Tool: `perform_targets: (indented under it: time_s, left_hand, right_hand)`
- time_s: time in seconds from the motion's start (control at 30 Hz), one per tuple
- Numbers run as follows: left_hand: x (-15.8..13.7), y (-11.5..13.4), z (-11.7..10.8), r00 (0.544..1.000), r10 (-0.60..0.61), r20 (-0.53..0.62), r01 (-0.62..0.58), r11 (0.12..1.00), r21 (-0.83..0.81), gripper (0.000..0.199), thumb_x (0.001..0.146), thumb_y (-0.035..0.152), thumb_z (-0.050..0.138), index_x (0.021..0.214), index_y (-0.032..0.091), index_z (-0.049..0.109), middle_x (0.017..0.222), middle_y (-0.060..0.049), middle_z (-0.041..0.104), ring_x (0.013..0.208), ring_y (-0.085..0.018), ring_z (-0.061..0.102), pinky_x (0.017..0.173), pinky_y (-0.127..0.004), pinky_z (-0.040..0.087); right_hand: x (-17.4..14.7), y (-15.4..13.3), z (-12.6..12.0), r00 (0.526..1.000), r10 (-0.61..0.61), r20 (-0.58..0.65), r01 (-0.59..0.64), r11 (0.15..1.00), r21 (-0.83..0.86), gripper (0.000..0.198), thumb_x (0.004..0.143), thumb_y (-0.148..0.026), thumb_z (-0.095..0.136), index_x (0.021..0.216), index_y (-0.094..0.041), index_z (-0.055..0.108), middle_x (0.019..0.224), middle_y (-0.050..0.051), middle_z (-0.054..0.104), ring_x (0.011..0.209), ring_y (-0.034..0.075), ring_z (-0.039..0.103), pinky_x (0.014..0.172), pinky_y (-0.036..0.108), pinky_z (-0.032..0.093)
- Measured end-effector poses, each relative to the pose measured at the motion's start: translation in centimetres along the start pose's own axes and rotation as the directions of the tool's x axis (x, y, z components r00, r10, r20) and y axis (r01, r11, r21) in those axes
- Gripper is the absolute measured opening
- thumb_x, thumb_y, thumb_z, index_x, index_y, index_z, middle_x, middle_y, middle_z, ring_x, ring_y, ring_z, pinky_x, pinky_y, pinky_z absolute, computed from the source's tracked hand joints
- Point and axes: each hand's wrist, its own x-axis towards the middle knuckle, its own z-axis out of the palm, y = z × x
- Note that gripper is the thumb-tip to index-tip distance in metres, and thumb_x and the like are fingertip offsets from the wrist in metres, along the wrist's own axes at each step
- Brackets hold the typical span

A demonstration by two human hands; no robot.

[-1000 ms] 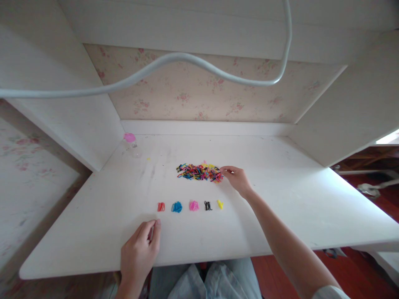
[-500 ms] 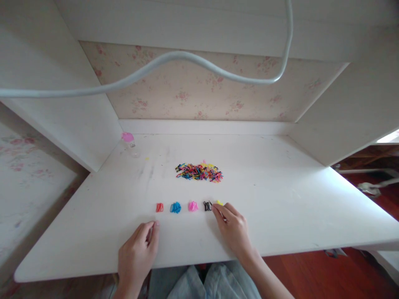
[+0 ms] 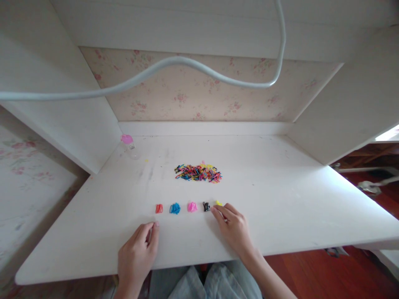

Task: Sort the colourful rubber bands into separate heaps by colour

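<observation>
Small elastic bands lie in a row of colour groups: red [image 3: 159, 208], blue [image 3: 175, 208], pink [image 3: 192, 207], black [image 3: 205, 206] and yellow [image 3: 218, 202]. My right hand [image 3: 232, 226] has its thumb and fingertips pinched together at the right edge of the black group. Part of the yellow group is hidden behind its fingers; anything in the pinch is too small to make out. Below the red group my left hand [image 3: 139, 245] rests on the table, fingers curled and closed, with nothing visible in them. A mixed heap of elastic bands [image 3: 198, 172] lies farther back.
At the back left of the white table [image 3: 280, 207] lies a clear container with a pink top [image 3: 127, 139]. A white cable [image 3: 181, 61] hangs across the upper view. White side panels [image 3: 349, 99] flank the table.
The black bands have gone from a wider spread to a tighter clump beside my right fingertips. My left hand has stayed in place. The whole view has shifted slightly.
</observation>
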Motion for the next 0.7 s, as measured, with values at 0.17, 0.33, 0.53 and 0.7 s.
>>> perform_targets:
  time_s: [0.17,0.33,0.53,0.7]
  left_hand:
    - [-0.1,0.0,-0.1,1.000,-0.018,0.007,0.018,1.000,0.005,0.018,0.086,0.038,0.055,0.083,0.022,0.063,0.066,0.005,0.065,0.055,-0.006,0.058,0.054,-0.019,0.037]
    - [-0.1,-0.1,0.0,1.000,-0.009,0.007,0.009,1.000,0.016,0.017,0.086,0.037,0.055,0.084,0.023,0.063,0.068,0.005,0.066,0.057,-0.007,0.059,0.055,-0.019,0.037]
    - [-0.1,-0.1,0.1,1.000,-0.005,0.005,0.005,1.000,0.023,0.018,0.086,0.038,0.055,0.084,0.023,0.063,0.068,0.005,0.067,0.055,-0.007,0.060,0.054,-0.020,0.037]
    - [-0.1,0.1,0.0,1.000,-0.017,0.016,0.017,1.000,-0.003,0.019,0.087,0.038,0.054,0.083,0.022,0.063,0.067,0.004,0.066,0.055,-0.007,0.059,0.054,-0.019,0.038]
  right_hand:
    - [3.8,2.7,-1.9,0.992,0.105,-0.073,-0.107,0.994,-0.019,0.034,0.092,-0.046,0.047,0.090,-0.024,0.072,0.068,0.000,0.058,0.060,0.011,0.054,0.061,0.022,0.039]
    - [8.5,5.4,-2.2,0.990,0.134,-0.041,-0.137,0.985,-0.102,0.031,0.091,-0.039,0.045,0.102,-0.025,0.070,0.079,0.001,0.063,0.069,0.013,0.058,0.068,0.024,0.041]
    - [12.5,6.3,-0.8,0.988,0.120,0.099,-0.095,0.970,-0.223,0.033,0.091,-0.032,0.044,0.116,-0.028,0.066,0.091,0.003,0.063,0.078,0.014,0.058,0.069,0.023,0.038]
    - [13.6,6.6,-0.4,0.984,0.109,0.142,-0.072,0.968,-0.241,0.028,0.090,-0.033,0.047,0.101,-0.029,0.072,0.086,0.002,0.061,0.075,0.014,0.057,0.067,0.022,0.037]
